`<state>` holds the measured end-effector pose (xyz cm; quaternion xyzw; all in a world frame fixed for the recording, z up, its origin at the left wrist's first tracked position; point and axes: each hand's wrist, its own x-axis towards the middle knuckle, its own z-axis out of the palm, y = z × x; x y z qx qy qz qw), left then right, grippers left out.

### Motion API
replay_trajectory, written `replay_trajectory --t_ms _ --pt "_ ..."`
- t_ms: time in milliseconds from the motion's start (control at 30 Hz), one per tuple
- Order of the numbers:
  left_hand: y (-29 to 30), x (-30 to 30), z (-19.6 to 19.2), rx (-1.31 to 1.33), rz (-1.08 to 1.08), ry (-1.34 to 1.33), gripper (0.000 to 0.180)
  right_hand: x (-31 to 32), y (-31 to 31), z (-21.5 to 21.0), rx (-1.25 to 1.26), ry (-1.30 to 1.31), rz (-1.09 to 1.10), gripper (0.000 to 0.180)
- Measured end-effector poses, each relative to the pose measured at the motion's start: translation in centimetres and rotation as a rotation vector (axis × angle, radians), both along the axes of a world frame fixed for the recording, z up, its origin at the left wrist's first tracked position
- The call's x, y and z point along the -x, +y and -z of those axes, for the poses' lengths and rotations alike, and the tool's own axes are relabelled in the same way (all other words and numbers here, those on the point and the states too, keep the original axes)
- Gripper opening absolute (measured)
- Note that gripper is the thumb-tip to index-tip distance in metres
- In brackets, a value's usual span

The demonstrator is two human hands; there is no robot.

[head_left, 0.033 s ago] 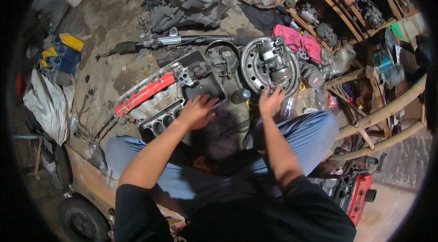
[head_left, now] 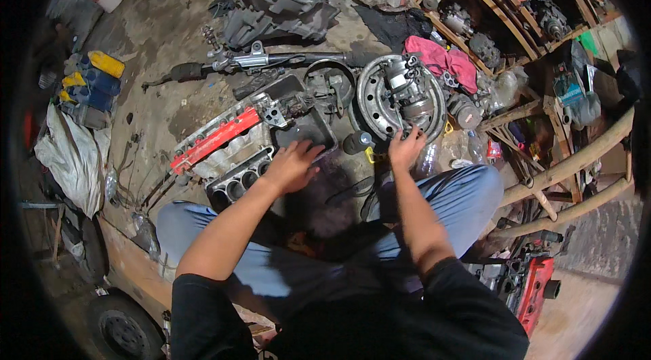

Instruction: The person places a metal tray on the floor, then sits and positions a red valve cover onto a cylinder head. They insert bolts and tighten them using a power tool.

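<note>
My left hand (head_left: 293, 166) lies palm down over the near edge of a dark metal pan (head_left: 319, 124), its fingers spread and nothing visible in them. My right hand (head_left: 405, 151) is at the near edge of a round steel wheel rim (head_left: 371, 103), fingers bent together at the tips. Whatever they may pinch is hidden. On the rim rests a silver compressor-like part (head_left: 401, 82) with a pulley (head_left: 417, 110) at its near end, just beyond my right fingertips. A dark cylindrical can (head_left: 357, 143) stands between my hands.
Left of the pan lie an engine head with a red cover (head_left: 215, 140) and a block with round bores (head_left: 239, 185). Behind stretches a steering rack (head_left: 271, 59). A pink cloth (head_left: 444, 65) is beyond the rim. Wooden shelving (head_left: 475, 14) with parts stands at right.
My right hand has shifted slightly to the right along the near edge of the wheel rim. My left hand and the parts stay in place.
</note>
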<state>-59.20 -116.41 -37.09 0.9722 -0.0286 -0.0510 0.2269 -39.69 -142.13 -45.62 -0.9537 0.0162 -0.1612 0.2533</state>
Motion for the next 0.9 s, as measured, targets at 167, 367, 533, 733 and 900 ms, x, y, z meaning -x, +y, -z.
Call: replay_trajectory --t_ms 167,367,533,733,900 --pt "0.0 0.6 -0.7 -0.014 -0.019 0.029 0.055 -1.8 -2.0 -0.1 0.029 0.286 0.012 0.043" --pt "0.5 1.9 0.1 -0.009 -0.051 -0.003 0.053 -1.8 -3.2 2.1 -0.101 0.210 -0.011 0.017" --pt "-0.2 2.1 -0.3 -0.010 -0.028 0.021 0.051 0.7 -4.0 -2.7 -0.058 0.064 -0.044 0.017" --pt "-3.7 0.4 -0.6 0.529 -0.208 0.086 0.073 5.5 -4.5 -11.4 -0.372 0.096 -0.330 0.014" --pt "-5.2 0.0 -4.1 1.176 -0.392 0.004 0.076 10.2 -2.6 -18.0 -0.628 0.552 -0.523 0.015"
